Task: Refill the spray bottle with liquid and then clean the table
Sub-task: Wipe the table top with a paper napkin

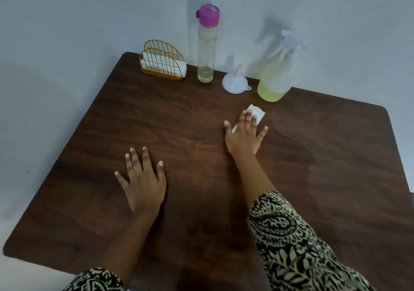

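In the head view, a dark brown wooden worktop (201, 201) is seen from above, set against a pale wall.

The right hand (245, 137) is laid flat near the back of the worktop. Its fingers (244, 120) are held straight and spread, not curled. A small white wipe (258, 112) is pressed down under them, and one corner of the wipe can be seen past the fingertips.

The left hand (144, 184) is laid flat on the bare wood, nearer the front and well apart from the wipe. Its fingers are spread out and loose, and nothing is held in them. A black and cream patterned sleeve (291, 234) is worn on the right arm.

The spray bottle (276, 75) is stood at the back of the worktop, just behind the wipe. Some yellow-green liquid is seen in its bottom part. Its white top is blurred.

A small white funnel (235, 82) is placed wide end down, just left of the spray bottle. Next on the left, a tall clear bottle (207, 51) is stood with a purple cap on it and a little pale liquid inside. Farthest left, white napkins are kept in a gold wire holder (162, 61).
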Tool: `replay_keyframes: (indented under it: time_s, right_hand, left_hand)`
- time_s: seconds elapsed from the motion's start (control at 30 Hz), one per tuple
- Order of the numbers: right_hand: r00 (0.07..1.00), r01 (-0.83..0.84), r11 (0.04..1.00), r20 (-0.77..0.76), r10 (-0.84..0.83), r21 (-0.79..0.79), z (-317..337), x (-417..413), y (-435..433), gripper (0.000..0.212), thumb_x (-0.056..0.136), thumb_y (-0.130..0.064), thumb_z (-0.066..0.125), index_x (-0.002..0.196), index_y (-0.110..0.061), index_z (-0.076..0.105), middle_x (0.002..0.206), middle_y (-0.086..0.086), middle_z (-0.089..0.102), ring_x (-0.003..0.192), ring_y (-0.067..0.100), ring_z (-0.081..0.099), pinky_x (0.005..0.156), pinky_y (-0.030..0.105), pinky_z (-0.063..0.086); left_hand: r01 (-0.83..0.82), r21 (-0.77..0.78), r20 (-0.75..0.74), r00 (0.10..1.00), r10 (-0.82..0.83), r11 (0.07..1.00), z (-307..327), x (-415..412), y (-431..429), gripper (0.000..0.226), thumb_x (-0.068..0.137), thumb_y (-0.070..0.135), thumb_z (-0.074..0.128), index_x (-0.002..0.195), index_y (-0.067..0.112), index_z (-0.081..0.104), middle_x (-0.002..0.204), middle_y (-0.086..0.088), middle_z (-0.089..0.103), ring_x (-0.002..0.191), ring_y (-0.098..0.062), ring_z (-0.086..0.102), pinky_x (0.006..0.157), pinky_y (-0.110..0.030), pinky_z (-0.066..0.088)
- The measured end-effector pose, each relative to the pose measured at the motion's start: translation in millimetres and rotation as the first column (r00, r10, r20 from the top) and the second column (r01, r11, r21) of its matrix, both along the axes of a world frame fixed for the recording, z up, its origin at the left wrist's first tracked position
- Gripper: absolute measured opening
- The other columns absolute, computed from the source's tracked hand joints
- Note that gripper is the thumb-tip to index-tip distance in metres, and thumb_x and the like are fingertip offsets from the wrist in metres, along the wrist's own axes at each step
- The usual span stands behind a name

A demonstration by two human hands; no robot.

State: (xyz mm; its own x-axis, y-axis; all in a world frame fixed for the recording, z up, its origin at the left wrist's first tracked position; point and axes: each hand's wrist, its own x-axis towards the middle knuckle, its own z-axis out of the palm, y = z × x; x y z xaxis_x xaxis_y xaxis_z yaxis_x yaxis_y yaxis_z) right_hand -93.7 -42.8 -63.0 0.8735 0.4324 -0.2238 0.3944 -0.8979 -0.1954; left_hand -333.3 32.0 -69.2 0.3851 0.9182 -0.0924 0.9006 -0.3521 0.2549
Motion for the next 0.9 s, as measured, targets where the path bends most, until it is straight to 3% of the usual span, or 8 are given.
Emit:
replay_keyframes:
  time_s: [0.13, 0.27, 0.37, 0.47, 0.53, 0.67, 0.8, 0.9]
  right_hand:
    - [0.960, -0.280, 0.959, -0.014, 0.281, 0.041, 5.9, -25.3, 78.6, 0.070, 0.097, -0.055, 0.018, 0.152, -0.014, 0.002, 0.160, 0.005, 0.001, 0.147, 0.021, -0.002, 0.112, 0.053, -0.013]
    - [0.752, -0.658, 0.752, -0.022, 0.659, 0.018, 10.5, -68.8, 105.1, 0.063, 0.099, -0.047, 0.024, 0.152, -0.018, 0.005, 0.160, 0.000, 0.002, 0.147, 0.018, 0.001, 0.113, 0.053, -0.010]
    - [0.627, -0.778, 0.626, 0.001, 0.779, 0.058, 8.0, -72.7, 77.7, 0.056, 0.100, -0.030, 0.035, 0.151, -0.022, 0.014, 0.159, -0.005, 0.011, 0.146, 0.015, 0.009, 0.114, 0.055, 0.000]
    - [0.661, -0.728, 0.632, 0.028, 0.750, 0.265, 9.6, -60.6, 42.3, 0.054, 0.090, -0.003, 0.041, 0.142, -0.018, 0.039, 0.150, 0.001, 0.038, 0.137, 0.021, 0.034, 0.111, 0.042, 0.026]
    - [0.712, -0.670, 0.659, 0.045, 0.701, 0.343, 14.8, -53.9, 23.8, 0.050, 0.085, 0.004, 0.042, 0.131, -0.013, 0.053, 0.132, 0.006, 0.056, 0.120, 0.025, 0.048, 0.095, 0.037, 0.041]
    - [0.767, -0.601, 0.695, 0.038, 0.641, 0.395, 29.1, -47.7, -5.2, 0.029, 0.084, -0.003, 0.052, 0.107, -0.016, 0.066, 0.105, 0.005, 0.066, 0.101, 0.025, 0.058, 0.081, 0.035, 0.045]
    - [0.799, -0.447, 0.677, -0.078, 0.596, 0.585, 65.8, -48.3, -46.5, 0.018, 0.080, -0.007, 0.062, 0.093, -0.018, 0.070, 0.096, -0.006, 0.070, 0.090, 0.013, 0.062, 0.076, 0.026, 0.044]
    - [0.758, -0.360, 0.699, -0.243, 0.605, 0.619, 105.7, -53.5, -85.4, 0.017, 0.082, -0.010, 0.062, 0.090, -0.023, 0.070, 0.094, -0.010, 0.070, 0.088, 0.004, 0.061, 0.080, 0.026, 0.046]
  left_hand:
    - [-0.016, 0.003, 0.037, 0.999, 0.016, 1.000, -1.4, 1.0, 1.4, 0.058, 0.098, 0.041, 0.036, 0.150, 0.018, 0.024, 0.160, -0.010, 0.016, 0.148, -0.023, 0.009, 0.114, -0.058, 0.005]
    - [-0.060, -0.030, 0.207, 0.976, 0.065, 0.998, 1.9, -2.0, 3.6, 0.051, 0.098, 0.031, 0.043, 0.146, 0.017, 0.034, 0.158, -0.007, 0.022, 0.148, -0.020, 0.012, 0.116, -0.054, 0.003]
    - [-0.084, -0.059, 0.353, 0.930, 0.100, 0.995, 9.0, -2.8, 7.2, 0.049, 0.096, 0.021, 0.050, 0.143, 0.015, 0.040, 0.156, -0.007, 0.027, 0.147, -0.021, 0.015, 0.116, -0.053, 0.007]
    - [-0.070, -0.088, 0.499, 0.860, 0.105, 0.994, 18.8, 6.2, 13.8, 0.050, 0.094, 0.015, 0.053, 0.142, 0.016, 0.042, 0.152, -0.007, 0.037, 0.143, -0.022, 0.026, 0.116, -0.046, 0.021]
    - [-0.013, -0.082, 0.556, 0.829, 0.056, 0.997, 26.9, 16.7, 17.2, 0.050, 0.092, 0.013, 0.055, 0.141, 0.017, 0.044, 0.147, -0.006, 0.043, 0.138, -0.022, 0.033, 0.112, -0.037, 0.026]
    - [0.282, -0.087, 0.491, 0.846, -0.205, 0.955, 42.7, 37.6, 20.4, 0.057, 0.088, 0.013, 0.061, 0.142, 0.020, 0.043, 0.148, -0.003, 0.042, 0.138, -0.021, 0.034, 0.109, -0.028, 0.024]
    - [0.572, -0.217, 0.401, 0.791, -0.461, 0.791, 62.4, 47.6, 7.0, 0.068, 0.079, 0.054, 0.059, 0.141, 0.033, 0.041, 0.154, 0.005, 0.031, 0.144, -0.012, 0.020, 0.114, -0.033, 0.017]
    - [0.674, -0.452, 0.640, 0.701, -0.314, 0.585, 93.6, 48.9, -19.0, 0.052, 0.074, 0.078, 0.040, 0.122, 0.058, 0.049, 0.147, 0.021, 0.037, 0.141, 0.004, 0.019, 0.117, -0.029, 0.015]
